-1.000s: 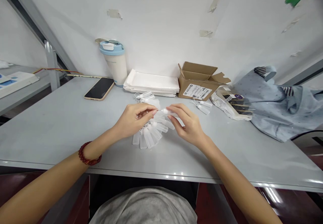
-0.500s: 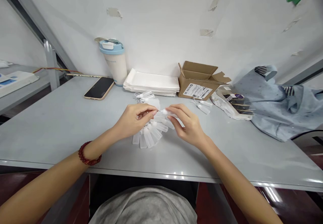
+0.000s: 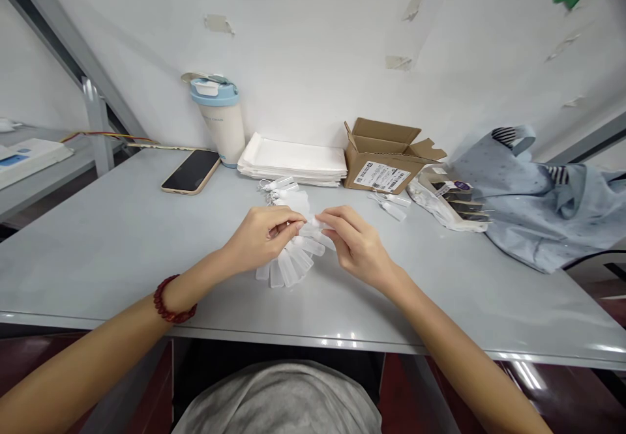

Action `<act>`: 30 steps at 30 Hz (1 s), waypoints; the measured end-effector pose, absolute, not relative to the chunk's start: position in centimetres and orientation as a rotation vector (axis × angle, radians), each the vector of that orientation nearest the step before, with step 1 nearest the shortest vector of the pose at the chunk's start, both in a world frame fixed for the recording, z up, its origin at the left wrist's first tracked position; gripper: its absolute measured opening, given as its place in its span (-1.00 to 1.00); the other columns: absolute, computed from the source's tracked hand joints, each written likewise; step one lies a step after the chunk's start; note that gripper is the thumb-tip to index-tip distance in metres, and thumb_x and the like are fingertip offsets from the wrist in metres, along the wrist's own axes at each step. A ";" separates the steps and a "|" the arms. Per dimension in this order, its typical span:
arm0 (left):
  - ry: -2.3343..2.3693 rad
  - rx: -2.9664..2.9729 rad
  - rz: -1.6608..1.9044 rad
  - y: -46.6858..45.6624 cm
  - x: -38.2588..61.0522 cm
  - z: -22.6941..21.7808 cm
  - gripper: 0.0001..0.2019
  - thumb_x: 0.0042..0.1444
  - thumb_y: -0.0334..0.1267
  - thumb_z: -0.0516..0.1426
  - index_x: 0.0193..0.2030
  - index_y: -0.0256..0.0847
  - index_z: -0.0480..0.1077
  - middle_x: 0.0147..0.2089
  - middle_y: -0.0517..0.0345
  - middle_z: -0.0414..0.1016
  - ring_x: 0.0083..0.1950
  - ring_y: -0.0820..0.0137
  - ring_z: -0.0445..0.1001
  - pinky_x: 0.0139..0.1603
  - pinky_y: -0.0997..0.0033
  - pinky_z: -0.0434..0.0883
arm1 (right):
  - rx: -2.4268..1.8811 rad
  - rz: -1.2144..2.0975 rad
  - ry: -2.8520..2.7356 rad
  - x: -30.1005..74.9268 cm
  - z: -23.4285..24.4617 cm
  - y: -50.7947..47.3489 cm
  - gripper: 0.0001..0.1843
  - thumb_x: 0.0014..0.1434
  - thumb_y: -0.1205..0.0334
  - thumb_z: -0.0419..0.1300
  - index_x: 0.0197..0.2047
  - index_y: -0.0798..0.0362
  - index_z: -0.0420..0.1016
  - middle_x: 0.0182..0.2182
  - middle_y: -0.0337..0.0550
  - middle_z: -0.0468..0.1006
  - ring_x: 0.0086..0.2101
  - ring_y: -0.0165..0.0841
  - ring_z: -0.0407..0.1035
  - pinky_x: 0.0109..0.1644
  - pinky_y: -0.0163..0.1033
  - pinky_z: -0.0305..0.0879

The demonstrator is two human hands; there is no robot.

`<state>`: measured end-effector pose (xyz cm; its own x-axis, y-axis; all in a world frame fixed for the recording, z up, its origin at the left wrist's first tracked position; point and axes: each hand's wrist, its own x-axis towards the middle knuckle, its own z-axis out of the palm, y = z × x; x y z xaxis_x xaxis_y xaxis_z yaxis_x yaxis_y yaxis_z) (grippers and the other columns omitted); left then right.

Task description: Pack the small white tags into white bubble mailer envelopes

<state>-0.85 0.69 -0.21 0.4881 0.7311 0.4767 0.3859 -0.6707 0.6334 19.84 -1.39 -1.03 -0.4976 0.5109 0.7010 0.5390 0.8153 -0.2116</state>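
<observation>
My left hand (image 3: 261, 237) and my right hand (image 3: 353, 244) meet over the middle of the grey table (image 3: 122, 238). Both pinch at a fanned bunch of small translucent white plastic tags (image 3: 292, 261) strung together. The left fingers are closed on the top of the bunch. The right thumb and forefinger pinch one white tag (image 3: 317, 223) at the bunch's upper end. A red bead bracelet (image 3: 166, 300) sits on my left wrist. More loose tags (image 3: 280, 186) lie just behind the hands.
Along the back stand a phone (image 3: 192, 171), a blue-lidded tumbler (image 3: 219, 121), a stack of white sheets (image 3: 293, 159), an open cardboard box (image 3: 386, 157), loose tags (image 3: 391, 204), packets (image 3: 452, 202) and a blue cloth bag (image 3: 538, 199). A side bench (image 3: 34, 160) is at left.
The two hands have drawn closer together, the right hand shifting slightly left toward the left fingertips. The bunch of tags stays in place.
</observation>
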 end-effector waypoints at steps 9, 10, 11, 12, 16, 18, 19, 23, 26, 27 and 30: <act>0.868 2.422 1.035 0.6 -1.0 -0.5 -0.82 0.20 -0.38 0.04 -0.28 -0.27 0.48 -0.48 0.22 0.41 -0.50 0.53 0.24 -0.44 0.53 0.23 | -0.745 -0.032 -2.223 19.8 -0.9 -1.5 -0.64 0.24 0.50 -0.06 0.03 0.05 0.33 -0.21 0.03 0.45 -0.22 -0.28 0.37 -0.22 -0.15 0.43; 0.871 2.425 1.032 0.6 -0.9 -0.5 -0.82 0.20 -0.37 0.04 -0.28 -0.27 0.48 -0.47 0.21 0.41 -0.50 0.52 0.24 -0.44 0.52 0.24 | -0.749 -0.024 -2.229 19.9 -0.9 -1.5 -0.64 0.24 0.49 -0.07 0.04 0.05 0.34 -0.21 0.04 0.45 -0.22 -0.27 0.38 -0.22 -0.14 0.43; 0.875 2.425 1.028 0.5 -0.9 -0.5 -0.82 0.20 -0.36 0.04 -0.28 -0.27 0.47 -0.47 0.21 0.42 -0.50 0.52 0.24 -0.44 0.52 0.24 | -0.751 -0.016 -2.234 19.9 -0.9 -1.5 -0.64 0.25 0.48 -0.07 0.05 0.05 0.34 -0.20 0.04 0.45 -0.21 -0.26 0.38 -0.22 -0.13 0.43; 0.882 2.421 1.021 0.5 -0.9 -0.5 -0.83 0.20 -0.36 0.04 -0.28 -0.26 0.47 -0.47 0.20 0.42 -0.50 0.52 0.25 -0.44 0.52 0.24 | -0.752 -0.008 -2.237 19.9 -0.9 -1.5 -0.63 0.25 0.48 -0.07 0.05 0.04 0.34 -0.20 0.04 0.46 -0.21 -0.26 0.38 -0.21 -0.13 0.43; 0.929 2.408 1.007 0.5 -0.8 -0.4 -0.84 0.20 -0.32 0.05 -0.23 -0.25 0.46 -0.44 0.22 0.42 -0.51 0.53 0.25 -0.44 0.53 0.25 | -0.749 0.016 -2.205 20.2 -0.8 -1.3 -0.65 0.27 0.44 -0.04 0.06 0.01 0.34 -0.19 0.02 0.46 -0.20 -0.27 0.39 -0.19 -0.14 0.43; 0.953 2.411 1.024 0.5 -0.8 -0.3 -0.84 0.20 -0.29 0.08 -0.17 -0.26 0.46 -0.46 0.24 0.40 -0.52 0.54 0.23 -0.44 0.53 0.25 | -0.749 0.015 -2.189 20.3 -0.7 -1.3 -0.66 0.27 0.44 -0.03 0.06 0.00 0.34 -0.19 0.01 0.47 -0.19 -0.27 0.39 -0.19 -0.14 0.42; 0.960 2.409 1.038 0.5 -0.8 -0.3 -0.83 0.19 -0.28 0.09 -0.15 -0.27 0.46 -0.47 0.25 0.38 -0.53 0.55 0.22 -0.44 0.53 0.25 | -0.750 0.011 -2.184 20.3 -0.6 -1.3 -0.66 0.27 0.44 -0.02 0.06 0.00 0.34 -0.18 0.00 0.47 -0.19 -0.28 0.39 -0.19 -0.14 0.42; 0.958 2.377 1.071 0.4 -0.9 -0.1 -0.85 0.19 -0.30 0.10 -0.19 -0.29 0.45 -0.45 0.25 0.39 -0.54 0.57 0.21 -0.45 0.54 0.24 | -0.753 0.002 -2.183 20.4 -0.3 -1.3 -0.65 0.26 0.46 0.00 0.06 0.00 0.35 -0.18 0.01 0.47 -0.19 -0.28 0.40 -0.19 -0.15 0.42; 0.944 2.360 1.079 0.3 -0.9 0.1 -0.88 0.20 -0.33 0.08 -0.25 -0.29 0.45 -0.44 0.24 0.41 -0.51 0.57 0.23 -0.45 0.55 0.23 | -0.759 0.007 -2.186 20.4 -0.3 -1.4 -0.64 0.25 0.46 0.00 0.07 0.00 0.35 -0.17 0.00 0.48 -0.19 -0.27 0.40 -0.18 -0.14 0.42; 0.935 2.354 1.085 0.3 -0.9 0.1 -0.88 0.20 -0.34 0.08 -0.26 -0.28 0.44 -0.44 0.24 0.41 -0.51 0.57 0.23 -0.45 0.55 0.22 | -0.759 0.011 -2.183 20.3 -0.3 -1.5 -0.64 0.25 0.46 0.00 0.07 -0.01 0.35 -0.18 -0.01 0.48 -0.19 -0.27 0.40 -0.18 -0.14 0.42; 0.905 2.321 1.105 0.2 -0.8 0.1 -0.88 0.19 -0.35 0.08 -0.28 -0.28 0.44 -0.45 0.23 0.43 -0.51 0.56 0.23 -0.47 0.55 0.22 | -0.759 0.028 -2.165 20.2 -0.1 -1.7 -0.61 0.23 0.50 -0.01 0.05 -0.02 0.35 -0.20 -0.04 0.47 -0.20 -0.31 0.39 -0.21 -0.17 0.42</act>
